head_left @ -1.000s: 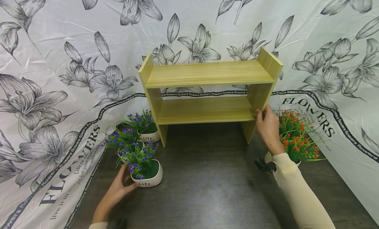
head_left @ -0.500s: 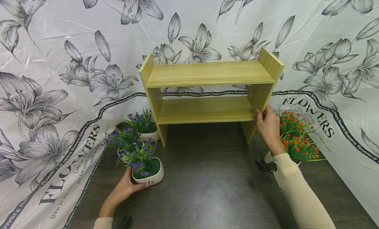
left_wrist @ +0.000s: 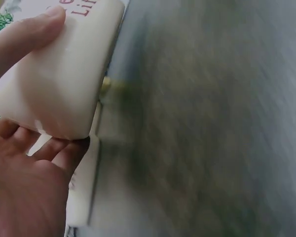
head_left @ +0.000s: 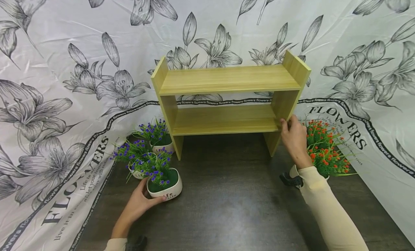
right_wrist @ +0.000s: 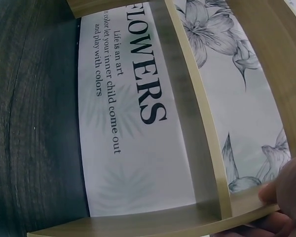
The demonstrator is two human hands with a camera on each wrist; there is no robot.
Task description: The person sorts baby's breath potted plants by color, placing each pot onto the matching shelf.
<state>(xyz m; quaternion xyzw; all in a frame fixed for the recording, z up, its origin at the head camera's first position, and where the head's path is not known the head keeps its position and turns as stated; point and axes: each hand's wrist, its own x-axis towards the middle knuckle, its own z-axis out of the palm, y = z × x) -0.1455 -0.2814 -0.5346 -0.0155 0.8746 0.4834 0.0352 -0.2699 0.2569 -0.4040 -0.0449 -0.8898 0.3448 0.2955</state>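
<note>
My left hand [head_left: 138, 205] grips a white square pot [head_left: 173, 190] of artificial purple flowers [head_left: 159, 168]. In the left wrist view the thumb lies across the lettered face of the pot [left_wrist: 64, 84] and the other fingers curl round its opposite side. Whether the pot touches the table cannot be told. At the right, my right hand [head_left: 294, 142] holds the side panel of a two-tier wooden shelf [head_left: 227, 124]. The right wrist view has the thumb on the inner face of the panel [right_wrist: 167, 228], with fingers outside it. Both shelf boards are bare.
Behind the held pot stand two more pots of purple flowers [head_left: 155, 130], close to the shelf's left leg. Orange-flowered plants [head_left: 327, 153] stand beside my right forearm. A dark wood table [head_left: 220, 193] lies below, and a flower-printed sheet [head_left: 207, 38] hangs behind.
The held pot and my left hand have shifted right and slightly away from me, and the thumb has come onto the pot's front. My right hand and the shelf have stayed put.
</note>
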